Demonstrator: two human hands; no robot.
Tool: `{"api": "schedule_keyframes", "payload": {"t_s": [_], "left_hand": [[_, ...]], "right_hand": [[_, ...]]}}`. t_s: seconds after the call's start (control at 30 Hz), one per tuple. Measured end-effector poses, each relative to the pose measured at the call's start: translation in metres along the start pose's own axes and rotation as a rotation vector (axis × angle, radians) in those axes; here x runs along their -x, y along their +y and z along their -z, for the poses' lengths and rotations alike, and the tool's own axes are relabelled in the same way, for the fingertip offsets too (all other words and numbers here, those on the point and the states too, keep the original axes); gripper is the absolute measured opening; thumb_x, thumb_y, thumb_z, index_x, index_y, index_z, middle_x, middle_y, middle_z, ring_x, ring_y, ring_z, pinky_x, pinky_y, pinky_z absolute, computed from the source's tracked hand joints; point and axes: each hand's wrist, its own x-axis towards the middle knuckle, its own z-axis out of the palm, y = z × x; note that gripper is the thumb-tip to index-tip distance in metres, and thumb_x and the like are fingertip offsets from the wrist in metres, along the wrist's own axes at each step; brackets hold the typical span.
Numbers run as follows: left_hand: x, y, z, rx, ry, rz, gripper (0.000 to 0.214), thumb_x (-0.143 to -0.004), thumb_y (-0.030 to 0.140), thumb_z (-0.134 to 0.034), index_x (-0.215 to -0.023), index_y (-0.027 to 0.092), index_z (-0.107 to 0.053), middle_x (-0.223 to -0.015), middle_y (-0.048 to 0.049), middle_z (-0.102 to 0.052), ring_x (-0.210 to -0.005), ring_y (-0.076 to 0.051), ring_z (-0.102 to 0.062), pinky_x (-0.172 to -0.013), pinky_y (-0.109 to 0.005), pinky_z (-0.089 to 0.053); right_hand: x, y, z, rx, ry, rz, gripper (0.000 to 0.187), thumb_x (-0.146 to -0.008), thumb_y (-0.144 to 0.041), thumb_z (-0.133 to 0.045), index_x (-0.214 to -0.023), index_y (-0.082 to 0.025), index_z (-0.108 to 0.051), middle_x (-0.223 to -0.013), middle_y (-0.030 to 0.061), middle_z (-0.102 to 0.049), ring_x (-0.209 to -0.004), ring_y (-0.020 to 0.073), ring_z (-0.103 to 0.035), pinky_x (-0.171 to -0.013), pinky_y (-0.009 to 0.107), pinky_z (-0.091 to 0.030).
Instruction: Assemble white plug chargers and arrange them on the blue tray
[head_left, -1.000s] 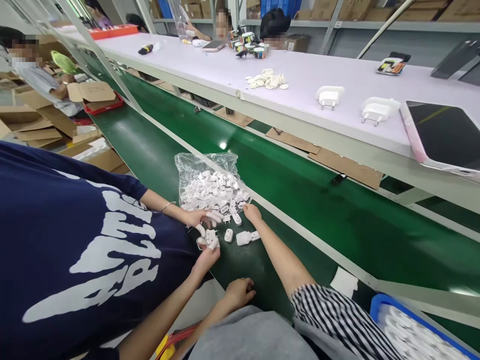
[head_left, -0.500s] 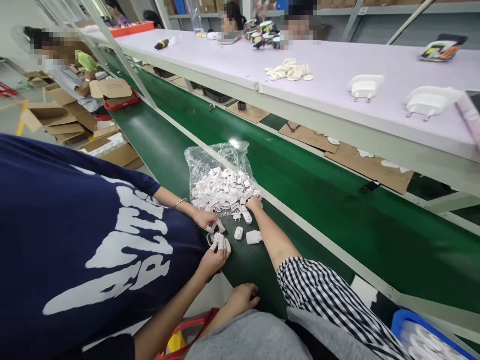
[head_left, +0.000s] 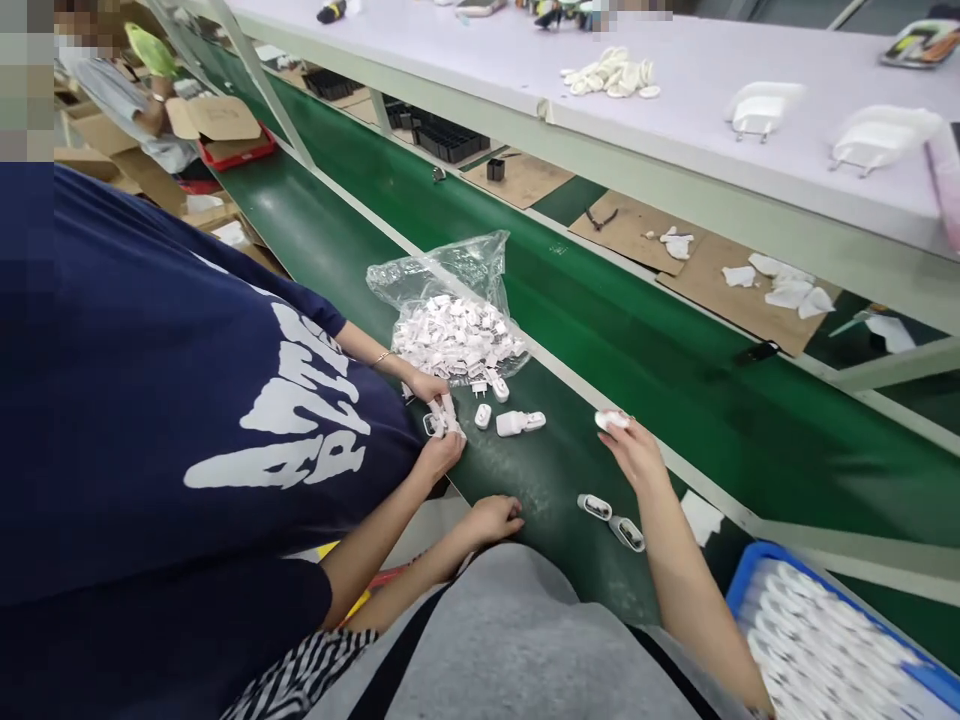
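Observation:
My right hand [head_left: 636,450] is closed on a white oval plug piece [head_left: 611,421], held over the green belt [head_left: 540,480]. Just below it lie two white plug housings [head_left: 595,507], their open ends showing parts inside. My left hand [head_left: 491,520] rests at the near belt edge, fingers loosely bent, with nothing in it. Farther off, a clear plastic bag [head_left: 469,258] spills a heap of small white plug parts [head_left: 457,335]. Between the heap and my hands are a white charger [head_left: 512,423] and a few loose white plug pieces [head_left: 483,415].
At my left a co-worker's hands [head_left: 441,455] hold white parts. A blue crate [head_left: 739,580] full of white pieces stands at lower right. Above the belt runs a shelf [head_left: 480,60] with white plugs [head_left: 761,108] and a white pile [head_left: 611,75]. Cardboard [head_left: 637,225] with pliers lies beneath it.
My right hand has drawn back from the heap to the right, now with a white plug piece in it. The view has tilted down, bringing the two housings and more of the crate into sight.

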Motion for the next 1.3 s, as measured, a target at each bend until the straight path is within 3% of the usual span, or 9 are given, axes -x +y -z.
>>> {"api": "schedule_keyframes", "payload": {"t_s": [0.1, 0.2, 0.37, 0.5, 0.67, 0.8, 0.97, 1.13, 1.3], "left_hand": [[-0.003, 0.033, -0.038, -0.008, -0.109, 0.018, 0.037, -0.066, 0.029, -0.049, -0.101, 0.017, -0.048, -0.095, -0.005, -0.054, -0.078, -0.017, -0.053, -0.071, -0.028, -0.043], [-0.014, 0.056, -0.058, -0.012, -0.147, 0.035, 0.053, -0.063, 0.027, -0.051, -0.114, 0.015, -0.037, -0.115, -0.0097, -0.042, -0.08, -0.018, -0.054, -0.072, -0.031, -0.043], [-0.041, 0.077, -0.069, 0.013, -0.104, -0.148, 0.069, -0.06, 0.022, -0.054, -0.121, 0.014, -0.024, -0.127, -0.0099, -0.027, -0.103, -0.021, -0.042, -0.082, -0.03, -0.038], [-0.057, 0.089, -0.077, -0.037, -0.126, -0.248, 0.055, -0.062, 0.02, -0.053, -0.114, 0.015, -0.036, -0.118, -0.0071, -0.04, -0.101, -0.02, -0.044, -0.082, -0.029, -0.037], [-0.06, 0.091, -0.075, -0.108, -0.138, -0.25, 0.032, -0.068, 0.024, -0.048, -0.099, 0.016, -0.048, -0.099, -0.0044, -0.054, -0.086, -0.018, -0.051, -0.072, -0.028, -0.041], [-0.05, 0.083, -0.073, -0.09, -0.121, -0.247, 0.031, -0.066, 0.022, -0.047, -0.096, 0.018, -0.05, -0.101, -0.0029, -0.053, -0.088, -0.017, -0.051, -0.072, -0.025, -0.04], [-0.042, 0.077, -0.077, -0.029, -0.105, -0.154, 0.037, -0.063, 0.02, -0.049, -0.1, 0.017, -0.048, -0.099, -0.0029, -0.053, -0.083, -0.015, -0.052, -0.072, -0.024, -0.04], [-0.042, 0.078, -0.083, 0.018, -0.052, -0.168, 0.036, -0.065, 0.022, -0.049, -0.101, 0.018, -0.048, -0.099, -0.0031, -0.052, -0.083, -0.014, -0.051, -0.073, -0.024, -0.039], [-0.039, 0.077, -0.087, 0.026, -0.019, -0.183, 0.029, -0.069, 0.02, -0.046, -0.098, 0.017, -0.05, -0.095, -0.0031, -0.055, -0.085, -0.014, -0.051, -0.075, -0.024, -0.038]], "right_hand": [[0.048, 0.033, 0.042, -0.034, 0.179, 0.007, 0.033, -0.047, -0.035, -0.065, -0.074, -0.016, -0.057, -0.084, 0.0023, -0.058, -0.067, 0.012, -0.055, -0.051, 0.02, -0.043], [0.079, 0.062, 0.062, 0.006, 0.216, -0.057, 0.035, -0.045, -0.038, -0.066, -0.071, -0.016, -0.056, -0.072, 0.0013, -0.059, -0.057, 0.013, -0.055, -0.048, 0.023, -0.044], [0.098, 0.085, 0.061, 0.038, 0.2, -0.071, 0.035, -0.044, -0.042, -0.065, -0.064, -0.019, -0.048, -0.072, 0.0017, -0.06, -0.063, 0.0167, -0.057, -0.054, 0.028, -0.047], [0.1, 0.09, 0.059, 0.241, 0.246, 0.07, 0.034, -0.047, -0.047, -0.06, -0.061, -0.018, -0.05, -0.088, 0.0062, -0.058, -0.075, 0.019, -0.055, -0.061, 0.03, -0.045], [0.098, 0.096, 0.059, 0.449, 0.223, 0.081, 0.041, -0.05, -0.052, -0.054, -0.071, -0.016, -0.054, -0.074, 0.0052, -0.059, -0.067, 0.0183, -0.055, -0.06, 0.031, -0.044], [0.1, 0.097, 0.052, 0.592, 0.194, 0.161, 0.037, -0.06, -0.047, -0.048, -0.079, -0.016, -0.054, -0.083, 0.0076, -0.058, -0.073, 0.0185, -0.054, -0.067, 0.032, -0.043], [0.098, 0.098, 0.042, 0.936, 0.069, 0.32, 0.029, -0.07, -0.028, -0.038, -0.093, -0.019, -0.054, -0.099, 0.0071, -0.054, -0.088, 0.0183, -0.051, -0.076, 0.031, -0.041], [0.091, 0.103, 0.034, 1.216, -0.097, 0.371, 0.029, -0.071, -0.017, -0.038, -0.093, -0.021, -0.057, -0.097, 0.0056, -0.055, -0.088, 0.0181, -0.051, -0.074, 0.029, -0.042], [0.087, 0.1, 0.03, 1.341, -0.163, 0.342, 0.03, -0.072, -0.015, -0.038, -0.095, -0.018, -0.056, -0.098, 0.0077, -0.055, -0.09, 0.0181, -0.051, -0.076, 0.027, -0.042]]}}
